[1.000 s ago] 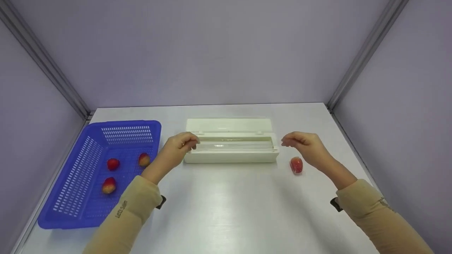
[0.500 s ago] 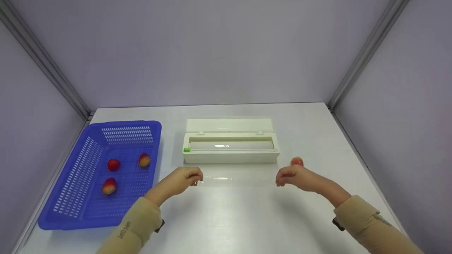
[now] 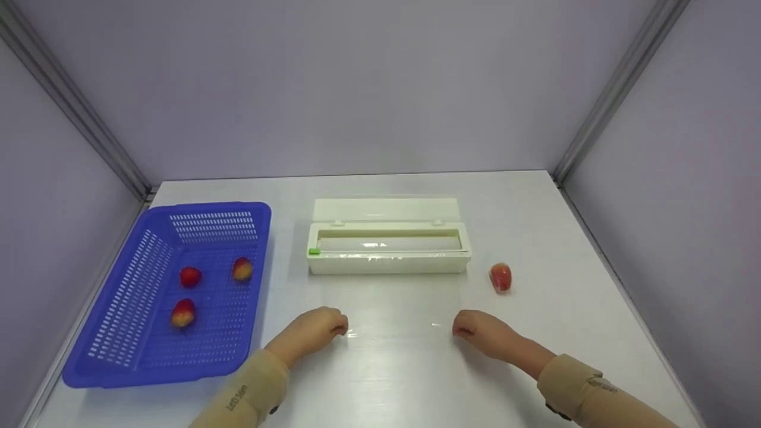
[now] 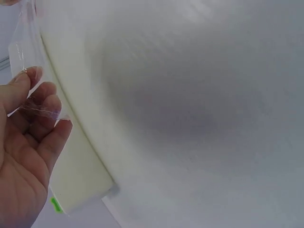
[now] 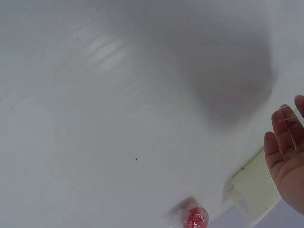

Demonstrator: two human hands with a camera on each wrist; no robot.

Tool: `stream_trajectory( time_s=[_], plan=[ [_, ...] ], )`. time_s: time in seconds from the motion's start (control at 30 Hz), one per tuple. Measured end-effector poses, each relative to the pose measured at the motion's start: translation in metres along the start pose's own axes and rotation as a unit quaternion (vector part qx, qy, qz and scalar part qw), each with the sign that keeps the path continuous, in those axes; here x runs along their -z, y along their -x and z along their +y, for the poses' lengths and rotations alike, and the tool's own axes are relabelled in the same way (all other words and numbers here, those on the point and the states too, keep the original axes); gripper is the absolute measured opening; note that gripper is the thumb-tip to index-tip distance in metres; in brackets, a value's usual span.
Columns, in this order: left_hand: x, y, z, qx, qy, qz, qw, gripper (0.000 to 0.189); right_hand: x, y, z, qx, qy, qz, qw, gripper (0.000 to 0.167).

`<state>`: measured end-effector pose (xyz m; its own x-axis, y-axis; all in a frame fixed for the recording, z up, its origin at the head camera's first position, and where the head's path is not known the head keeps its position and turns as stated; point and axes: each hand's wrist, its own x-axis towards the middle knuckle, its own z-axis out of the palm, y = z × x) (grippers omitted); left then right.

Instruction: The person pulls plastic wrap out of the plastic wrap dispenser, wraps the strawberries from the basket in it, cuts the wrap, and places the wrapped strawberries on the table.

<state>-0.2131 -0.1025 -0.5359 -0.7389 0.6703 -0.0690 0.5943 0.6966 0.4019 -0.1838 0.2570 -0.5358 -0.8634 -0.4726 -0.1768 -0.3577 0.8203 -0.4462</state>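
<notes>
A clear sheet of plastic wrap (image 3: 392, 309) stretches from the white wrap dispenser (image 3: 389, 264) toward the person. Its near left corner is pinched between thumb and index finger of my left hand (image 3: 312, 333), as the left wrist view shows. My right hand (image 3: 487, 333) grips the near right corner; in the right wrist view that hand (image 5: 289, 161) is partly cut off, with film across its fingertips. The dispenser's lid (image 3: 386, 209) is tipped back, and a roll (image 3: 410, 244) lies inside. A green slider (image 3: 314, 251) sits at the left end of its front edge.
A blue plastic basket (image 3: 257, 309) at the left holds a round red fruit (image 3: 190, 276) and two red-yellow fruits (image 3: 183, 313). A red fruit wrapped in film (image 3: 501, 277) lies on the white table right of the dispenser. Walls stand at the back and sides.
Both hands have moved from the dispenser's two ends toward the person, drawing the film out over the table. The green slider and the wrapped fruit are uncovered now.
</notes>
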Motion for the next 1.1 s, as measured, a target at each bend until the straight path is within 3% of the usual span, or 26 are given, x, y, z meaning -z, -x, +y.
stream_trajectory(
  time_s=[0.27,0.47,0.6,0.87,1.1],
  plan=[
    [-0.019,0.0,-0.002,-0.035,-0.097,0.012,0.9946,0.008,-0.023,0.004,0.005,0.032,0.089,0.045,0.9945,0.01],
    [-0.025,0.003,0.0,-0.044,-0.146,0.008,0.9883,0.008,-0.036,0.009,0.01,0.072,0.123,0.088,0.9858,0.009],
    [-0.028,0.007,0.001,-0.046,-0.171,0.009,0.9842,0.01,-0.043,0.014,0.012,0.077,0.136,0.101,0.9825,0.011],
    [-0.038,0.024,0.001,-0.042,-0.179,0.054,0.9815,0.015,-0.054,0.031,0.014,0.063,0.149,0.088,0.983,0.03],
    [-0.047,0.041,-0.001,-0.024,-0.119,0.082,0.9892,0.015,-0.055,0.041,0.018,0.049,0.122,0.059,0.9895,0.038]
  ],
)
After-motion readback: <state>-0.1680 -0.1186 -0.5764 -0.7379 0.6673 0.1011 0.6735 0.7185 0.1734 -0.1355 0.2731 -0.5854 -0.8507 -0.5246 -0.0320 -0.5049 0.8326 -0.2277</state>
